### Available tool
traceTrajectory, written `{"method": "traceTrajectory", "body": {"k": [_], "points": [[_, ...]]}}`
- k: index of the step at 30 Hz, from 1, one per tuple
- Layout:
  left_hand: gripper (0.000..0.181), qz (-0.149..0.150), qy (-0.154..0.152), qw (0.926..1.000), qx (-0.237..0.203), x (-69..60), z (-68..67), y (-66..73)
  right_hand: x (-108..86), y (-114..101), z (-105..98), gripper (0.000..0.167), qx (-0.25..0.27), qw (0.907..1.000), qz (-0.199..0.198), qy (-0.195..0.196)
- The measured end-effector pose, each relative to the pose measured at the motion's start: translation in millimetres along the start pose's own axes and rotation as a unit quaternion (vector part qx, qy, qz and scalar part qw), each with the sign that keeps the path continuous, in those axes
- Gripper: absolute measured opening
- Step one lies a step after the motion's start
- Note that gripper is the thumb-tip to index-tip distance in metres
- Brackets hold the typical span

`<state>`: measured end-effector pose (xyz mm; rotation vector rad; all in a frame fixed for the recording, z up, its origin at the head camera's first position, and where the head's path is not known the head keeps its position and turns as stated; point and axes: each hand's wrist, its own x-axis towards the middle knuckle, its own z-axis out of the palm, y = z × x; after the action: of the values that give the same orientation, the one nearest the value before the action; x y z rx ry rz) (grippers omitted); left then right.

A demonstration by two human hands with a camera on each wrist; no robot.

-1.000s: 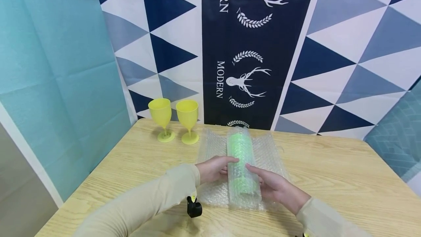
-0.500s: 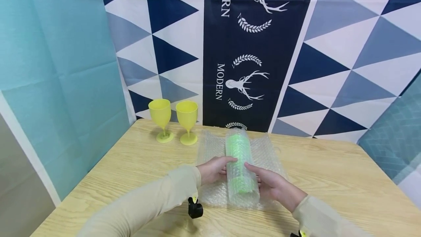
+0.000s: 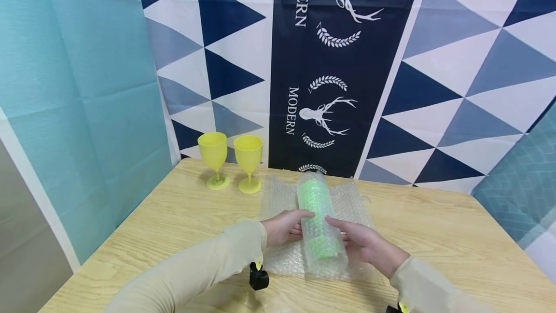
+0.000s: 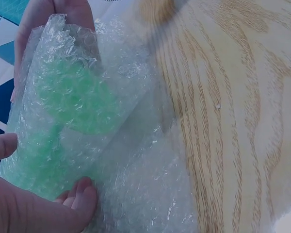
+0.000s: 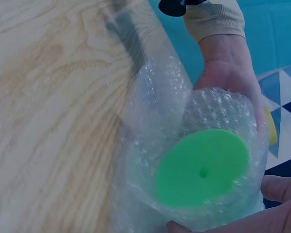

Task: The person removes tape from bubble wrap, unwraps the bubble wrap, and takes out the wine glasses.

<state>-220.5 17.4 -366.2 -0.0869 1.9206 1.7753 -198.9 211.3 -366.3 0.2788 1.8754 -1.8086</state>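
A green goblet [image 3: 320,245] lies inside a roll of clear bubble wrap [image 3: 312,265] on the table. In the right wrist view its round foot [image 5: 203,167] shows through the open end of the wrap. My left hand [image 3: 284,226] grips the roll from the left, thumb on top and fingers curled against its side. From the right my right hand [image 3: 369,245] holds it, its thumb also on top and its fingers partly hidden behind the roll. Loose bubble wrap [image 3: 354,206] spreads flat beneath and on both sides.
Two yellow goblets [image 3: 213,151] [image 3: 248,153] stand upright at the back left of the wooden table [image 3: 434,235]. A patterned cloth [image 3: 234,37] hangs along the back edge, and a teal cloth [image 3: 87,86] hangs on the left.
The head view has shifted slightly. Between both hands, the wrapped goblet has tilted a little, its near end swinging to the right. Both hands keep their hold.
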Motion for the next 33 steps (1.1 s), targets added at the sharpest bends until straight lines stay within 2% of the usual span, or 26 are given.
{"method": "traceTrajectory", "body": {"k": [5,8,11,13,16,18,21,23,25,27,29,30,31,33], "points": [[0.052,-0.006,0.007,0.9999,0.005,1.1,1.5,0.3,-10.2,-21,0,0.089,-0.047,0.9987,-0.016,0.005],[0.054,-0.009,0.008,0.9999,0.011,0.3,2.8,1.6,-20.6,-41,4,0.087,-0.12,0.992,-0.034,0.019],[0.057,-0.011,0.008,0.9998,0.016,-1.0,3.6,2.9,-23.7,-56,11,0.082,-0.205,0.9759,-0.048,0.059],[0.06,-0.013,0.01,0.9997,0.019,-1.8,4.2,3.8,-23.8,-64,16,0.08,-0.262,0.9597,-0.06,0.083],[0.062,-0.017,0.016,0.9995,0.022,-2.1,5.2,4.3,-22.4,-72,26,0.078,-0.317,0.9375,-0.084,0.117],[0.063,-0.017,0.02,0.9994,0.022,-1.4,6.2,4.5,-20.4,-78,31,0.072,-0.348,0.9198,-0.117,0.138],[0.063,-0.019,0.028,0.9992,0.022,-0.7,5.8,6.6,-14.2,-87,37,0.058,-0.399,0.8857,-0.17,0.167],[0.063,-0.019,0.031,0.9991,0.023,-0.1,5.6,8.0,-8.2,-94,37,0.048,-0.444,0.8543,-0.202,0.179],[0.062,-0.022,0.031,0.9989,0.026,-0.1,5.1,8.8,-1.4,-99,36,0.039,-0.505,0.8128,-0.223,0.185],[0.06,-0.023,0.03,0.9988,0.03,-0.1,5.3,9.3,6.0,-106,35,0.03,-0.561,0.7744,-0.226,0.184],[0.057,-0.023,0.027,0.9988,0.034,-0.4,6.3,9.7,13.2,-111,35,0.025,-0.601,0.7476,-0.217,0.18],[0.055,-0.024,0.027,0.9987,0.035,-0.7,7.3,9.8,16.9,-113,34,0.024,-0.615,0.7401,-0.208,0.177],[0.052,-0.026,0.026,0.9986,0.037,-1.0,8.5,10.0,20.4,-115,34,0.025,-0.623,0.7366,-0.199,0.173],[0.046,-0.026,0.025,0.9986,0.039,-1.7,11.4,10.3,27.1,-117,34,0.031,-0.628,0.7372,-0.184,0.17]]}}
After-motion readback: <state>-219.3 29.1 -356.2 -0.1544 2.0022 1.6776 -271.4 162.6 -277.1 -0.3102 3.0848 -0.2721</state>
